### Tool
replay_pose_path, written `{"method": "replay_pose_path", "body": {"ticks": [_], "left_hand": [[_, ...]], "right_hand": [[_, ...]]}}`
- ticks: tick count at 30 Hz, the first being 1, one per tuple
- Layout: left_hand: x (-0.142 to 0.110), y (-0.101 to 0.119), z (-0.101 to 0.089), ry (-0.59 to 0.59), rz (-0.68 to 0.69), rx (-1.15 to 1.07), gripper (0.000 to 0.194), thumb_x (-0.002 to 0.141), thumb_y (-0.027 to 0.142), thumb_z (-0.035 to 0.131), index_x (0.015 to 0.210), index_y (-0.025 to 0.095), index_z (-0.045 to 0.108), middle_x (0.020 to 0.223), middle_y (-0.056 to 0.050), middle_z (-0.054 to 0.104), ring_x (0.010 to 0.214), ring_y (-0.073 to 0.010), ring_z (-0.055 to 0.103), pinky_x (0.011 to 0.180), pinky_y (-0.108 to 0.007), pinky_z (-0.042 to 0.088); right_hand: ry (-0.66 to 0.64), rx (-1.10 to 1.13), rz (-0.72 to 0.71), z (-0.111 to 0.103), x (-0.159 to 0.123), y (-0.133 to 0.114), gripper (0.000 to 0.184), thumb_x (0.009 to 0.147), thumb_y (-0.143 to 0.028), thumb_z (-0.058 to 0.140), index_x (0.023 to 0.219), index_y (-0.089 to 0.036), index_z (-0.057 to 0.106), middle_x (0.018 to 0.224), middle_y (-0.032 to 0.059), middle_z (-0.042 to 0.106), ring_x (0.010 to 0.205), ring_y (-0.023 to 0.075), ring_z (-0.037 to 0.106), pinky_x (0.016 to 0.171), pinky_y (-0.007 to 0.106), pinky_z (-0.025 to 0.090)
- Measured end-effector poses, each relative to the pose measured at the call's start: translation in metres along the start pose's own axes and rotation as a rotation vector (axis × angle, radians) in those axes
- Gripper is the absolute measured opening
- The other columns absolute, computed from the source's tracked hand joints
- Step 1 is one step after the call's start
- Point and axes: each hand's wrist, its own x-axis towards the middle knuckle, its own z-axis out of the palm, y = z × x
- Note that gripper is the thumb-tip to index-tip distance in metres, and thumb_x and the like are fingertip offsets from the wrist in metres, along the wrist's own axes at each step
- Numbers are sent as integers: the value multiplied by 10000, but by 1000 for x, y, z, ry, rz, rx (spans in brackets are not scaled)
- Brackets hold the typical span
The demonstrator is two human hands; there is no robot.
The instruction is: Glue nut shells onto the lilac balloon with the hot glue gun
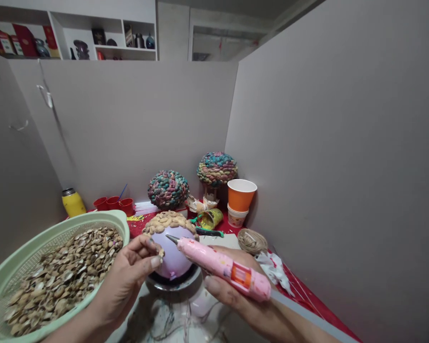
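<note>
Plain grey panels enclose the place: the back panel [139, 109] crosses the middle of the frame, the right panel [329, 143] fills most of the right half, and the left panel [7, 157], which looks darker, bears a white hook [18, 126]. Above the back panel, at upper left, one sees a white shelf unit [103, 9] with compartments. At upper centre is a pale frame [190, 38]; whether it holds a window, I cannot tell. The light is rather soft and dull.

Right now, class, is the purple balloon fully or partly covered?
Partly: shells cap the top of the balloon, while its lower side facing us is bare.
</note>
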Motion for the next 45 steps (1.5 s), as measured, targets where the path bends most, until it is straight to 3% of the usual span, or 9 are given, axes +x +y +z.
{"method": "replay_pose_path", "body": {"ticks": [2, 6, 8, 17, 35, 45], "left_hand": [[1, 1, 2, -9, -31, -57, 188, 731, 167, 770, 840, 182, 617, 795, 4, 630, 722, -114, 565, 700, -215, 467], [2, 2, 3, -35, -74, -112, 202, 717, 169, 787, 849, 171, 633, 783, -5, 655, 699, -112, 593, 682, -213, 484], [2, 1, 2, -39, -85, -121, 197, 726, 157, 779, 866, 170, 641, 783, -2, 657, 687, -103, 595, 672, -205, 487], [1, 0, 1, -34, -77, -89, 172, 732, 147, 772, 858, 175, 659, 794, 3, 662, 723, -113, 616, 700, -214, 495], [0, 0, 4, 21, -43, -33, 167, 708, 162, 787, 830, 169, 674, 785, 10, 654, 704, -104, 601, 667, -190, 480], [1, -3, 3, 29, -42, -35, 180, 699, 164, 792, 832, 162, 670, 776, -5, 659, 691, -116, 606, 663, -208, 494]], "right_hand": [[2, -14, -16, 3, -2, 4, 402, 954, -521, 419, 1020, -212, 668, 745, 32, 603, 645, 185, 558, 629, 293, 488], [-66, -58, -25, 5, -6, 9, 438, 952, -549, 399, 729, -200, 544, 667, -7, 491, 580, 141, 464, 560, 271, 404], [-75, -64, -42, 5, -7, 9, 451, 956, -552, 387, 680, -205, 468, 645, -22, 448, 550, 126, 425, 527, 265, 364], [-44, -143, -102, 10, -10, 15, 421, 954, -510, 420, 663, -205, 398, 617, -32, 432, 516, 101, 393, 511, 253, 323], [-43, -195, -122, 10, -11, 19, 349, 933, -420, 478, 664, -208, 415, 606, -38, 429, 499, 102, 384, 509, 260, 323], [-50, -213, -126, 11, -11, 18, 384, 954, -469, 430, 672, -209, 416, 614, -39, 409, 512, 107, 373, 505, 263, 310]]}}
